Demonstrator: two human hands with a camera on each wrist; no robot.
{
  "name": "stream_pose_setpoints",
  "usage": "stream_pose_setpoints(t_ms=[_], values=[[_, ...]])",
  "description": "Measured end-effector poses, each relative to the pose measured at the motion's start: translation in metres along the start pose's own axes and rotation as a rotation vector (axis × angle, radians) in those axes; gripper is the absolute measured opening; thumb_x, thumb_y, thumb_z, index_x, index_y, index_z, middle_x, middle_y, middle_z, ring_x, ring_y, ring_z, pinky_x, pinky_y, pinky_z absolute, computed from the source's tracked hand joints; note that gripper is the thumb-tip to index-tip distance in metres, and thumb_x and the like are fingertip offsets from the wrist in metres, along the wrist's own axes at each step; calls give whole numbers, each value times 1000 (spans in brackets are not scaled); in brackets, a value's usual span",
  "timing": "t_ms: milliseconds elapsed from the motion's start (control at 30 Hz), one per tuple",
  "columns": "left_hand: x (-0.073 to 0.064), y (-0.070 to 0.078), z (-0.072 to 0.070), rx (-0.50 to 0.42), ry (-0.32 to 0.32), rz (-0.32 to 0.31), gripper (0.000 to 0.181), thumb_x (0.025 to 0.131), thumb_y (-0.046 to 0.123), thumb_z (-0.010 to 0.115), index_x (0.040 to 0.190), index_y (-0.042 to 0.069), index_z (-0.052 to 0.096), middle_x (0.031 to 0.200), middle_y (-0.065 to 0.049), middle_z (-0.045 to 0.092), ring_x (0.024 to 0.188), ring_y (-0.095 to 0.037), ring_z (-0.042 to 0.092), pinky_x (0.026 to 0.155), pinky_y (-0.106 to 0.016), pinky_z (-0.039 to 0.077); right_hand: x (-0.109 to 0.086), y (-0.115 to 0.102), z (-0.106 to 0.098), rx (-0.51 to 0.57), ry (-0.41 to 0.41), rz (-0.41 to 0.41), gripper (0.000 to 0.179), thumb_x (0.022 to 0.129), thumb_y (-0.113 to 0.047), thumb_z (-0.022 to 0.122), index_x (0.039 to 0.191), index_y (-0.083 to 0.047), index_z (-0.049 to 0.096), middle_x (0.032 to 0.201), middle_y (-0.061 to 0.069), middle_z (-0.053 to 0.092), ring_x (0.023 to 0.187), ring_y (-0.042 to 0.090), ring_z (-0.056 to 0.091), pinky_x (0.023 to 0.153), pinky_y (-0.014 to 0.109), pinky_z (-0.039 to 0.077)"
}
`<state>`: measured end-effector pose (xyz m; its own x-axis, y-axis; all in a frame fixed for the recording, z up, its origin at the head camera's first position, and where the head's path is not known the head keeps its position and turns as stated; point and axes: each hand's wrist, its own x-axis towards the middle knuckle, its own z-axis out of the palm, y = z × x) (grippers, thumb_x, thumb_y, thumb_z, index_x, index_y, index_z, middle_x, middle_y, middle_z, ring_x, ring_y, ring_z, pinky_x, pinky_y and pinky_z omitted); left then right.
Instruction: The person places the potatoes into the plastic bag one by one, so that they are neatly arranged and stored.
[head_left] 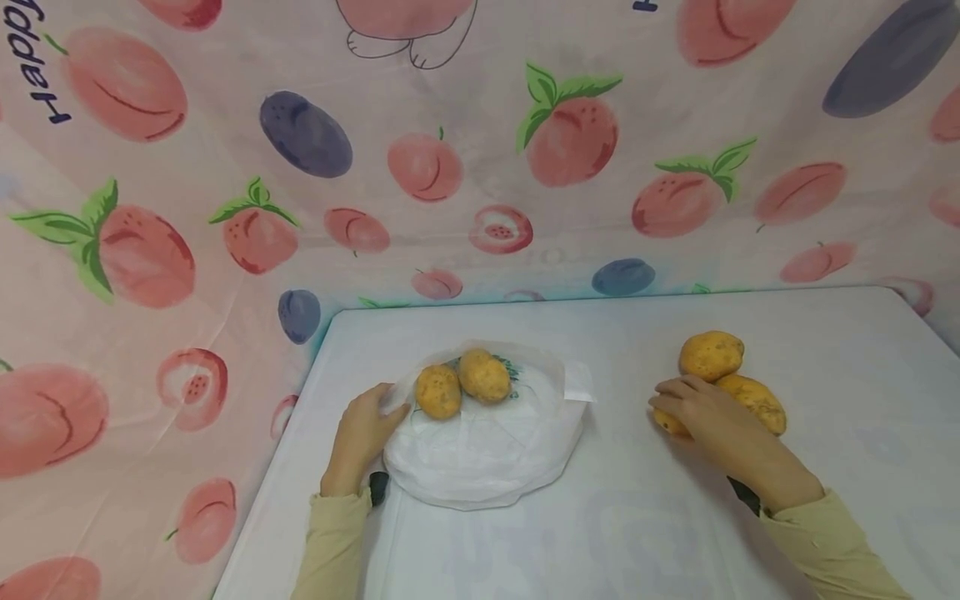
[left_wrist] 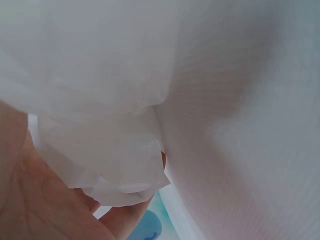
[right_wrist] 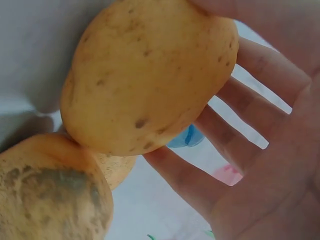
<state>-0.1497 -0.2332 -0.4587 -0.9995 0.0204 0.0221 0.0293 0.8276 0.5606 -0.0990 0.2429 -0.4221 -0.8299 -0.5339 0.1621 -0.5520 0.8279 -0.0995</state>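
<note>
A white plastic bag (head_left: 487,467) lies spread on the table, with two yellow potatoes at its far side, one on the left (head_left: 438,392) and one beside it (head_left: 485,377). My left hand (head_left: 362,437) holds the bag's left edge; in the left wrist view its fingers (left_wrist: 125,217) curl behind the thin film. Over on the right, my right hand (head_left: 716,429) grips a potato (right_wrist: 150,75) with fingers and thumb around it. Two more potatoes sit close by, one just beyond the hand (head_left: 711,356) and one to its right (head_left: 753,402).
The white table (head_left: 622,517) has its far edge against a hanging cloth (head_left: 465,100) printed with peaches and other fruit. Green print shows on the bag behind the potatoes. A loose flap of the bag (head_left: 578,382) sticks out at its right.
</note>
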Motion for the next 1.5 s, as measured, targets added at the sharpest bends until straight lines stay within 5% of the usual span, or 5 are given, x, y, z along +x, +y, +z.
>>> stream_pose_setpoints(t_ms=[1500], values=[[-1, 3, -2, 2, -6, 5, 55, 91, 27, 70, 134, -5, 57, 134, -25, 60, 127, -44, 54, 106, -56, 43, 49, -38, -45, 134, 198, -15, 43, 80, -16, 83, 120, -6, 69, 126, 15, 63, 118, 33, 55, 90, 50, 55]])
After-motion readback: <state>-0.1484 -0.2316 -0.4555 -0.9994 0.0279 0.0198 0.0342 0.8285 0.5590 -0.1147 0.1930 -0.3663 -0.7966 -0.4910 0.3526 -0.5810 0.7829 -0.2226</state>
